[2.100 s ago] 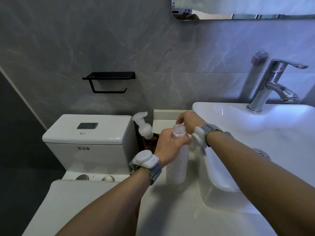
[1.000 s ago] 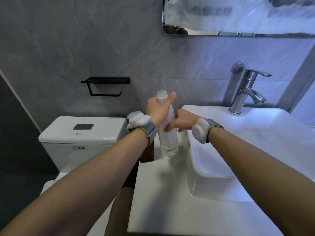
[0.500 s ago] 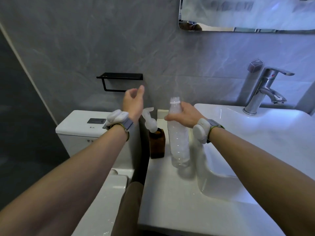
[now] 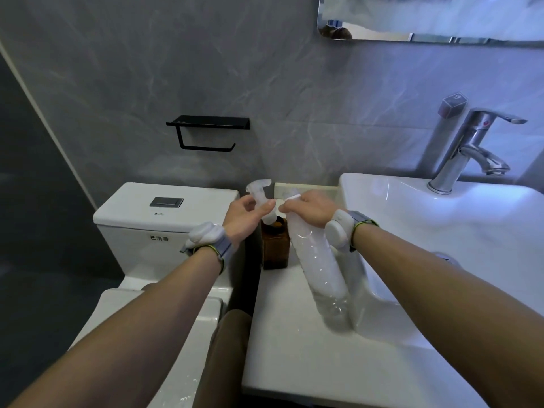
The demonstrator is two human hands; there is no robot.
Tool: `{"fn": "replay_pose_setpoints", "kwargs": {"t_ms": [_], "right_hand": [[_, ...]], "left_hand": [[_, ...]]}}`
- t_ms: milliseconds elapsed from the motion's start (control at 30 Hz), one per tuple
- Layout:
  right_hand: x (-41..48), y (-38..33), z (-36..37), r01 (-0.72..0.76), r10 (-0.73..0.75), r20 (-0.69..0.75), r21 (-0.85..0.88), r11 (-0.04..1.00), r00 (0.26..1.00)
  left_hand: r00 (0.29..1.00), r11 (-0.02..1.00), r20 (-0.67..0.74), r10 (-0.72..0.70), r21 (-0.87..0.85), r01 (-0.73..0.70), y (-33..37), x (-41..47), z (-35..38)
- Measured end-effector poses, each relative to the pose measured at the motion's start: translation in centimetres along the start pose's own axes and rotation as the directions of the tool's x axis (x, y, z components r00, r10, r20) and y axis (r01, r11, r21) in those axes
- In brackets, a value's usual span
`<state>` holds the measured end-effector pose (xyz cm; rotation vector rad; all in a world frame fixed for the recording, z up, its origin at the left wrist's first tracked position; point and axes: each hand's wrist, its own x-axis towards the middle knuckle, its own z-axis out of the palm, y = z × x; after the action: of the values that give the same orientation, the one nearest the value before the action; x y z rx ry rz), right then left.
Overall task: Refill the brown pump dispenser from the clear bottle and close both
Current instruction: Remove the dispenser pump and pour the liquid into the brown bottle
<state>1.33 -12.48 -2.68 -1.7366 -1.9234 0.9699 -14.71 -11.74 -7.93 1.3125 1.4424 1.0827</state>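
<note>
The brown pump dispenser (image 4: 275,247) stands on the white counter (image 4: 294,348) between the toilet tank and the basin. My left hand (image 4: 245,212) pinches its white pump head (image 4: 260,198), which sits tilted at the bottle's mouth. My right hand (image 4: 310,207) grips the clear bottle (image 4: 319,269) by the neck. The bottle leans with its top toward the dispenser and its base resting low near the counter. Whether it carries a cap is hidden by my fingers.
A white toilet tank (image 4: 164,213) with a flush button stands left of the counter, the toilet seat (image 4: 141,334) below it. The white basin (image 4: 441,231) with a chrome faucet (image 4: 468,151) fills the right. A black paper holder (image 4: 207,131) hangs on the wall.
My left hand let go of the clear bottle, swung left and came down onto the pump head. My right hand took over the bottle, lowered it and tilted it toward the dispenser.
</note>
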Motion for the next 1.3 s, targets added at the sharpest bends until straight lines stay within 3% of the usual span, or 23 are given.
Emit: {"fn": "replay_pose_setpoints", "kwargs": {"t_ms": [600,1300], "right_hand": [[2.3,0.9,2.2,-0.203,0.228,0.158,-0.163,0.966,0.961],[3.7,0.4,2.5,-0.233,0.297,0.206,-0.285,0.930,0.932]], "left_hand": [[0.995,0.985,0.014,0.094,-0.146,-0.091,0.9,1.0,0.3],[0.993,0.995,0.059,0.101,-0.011,-0.101,0.5,2.0,0.3]]}}
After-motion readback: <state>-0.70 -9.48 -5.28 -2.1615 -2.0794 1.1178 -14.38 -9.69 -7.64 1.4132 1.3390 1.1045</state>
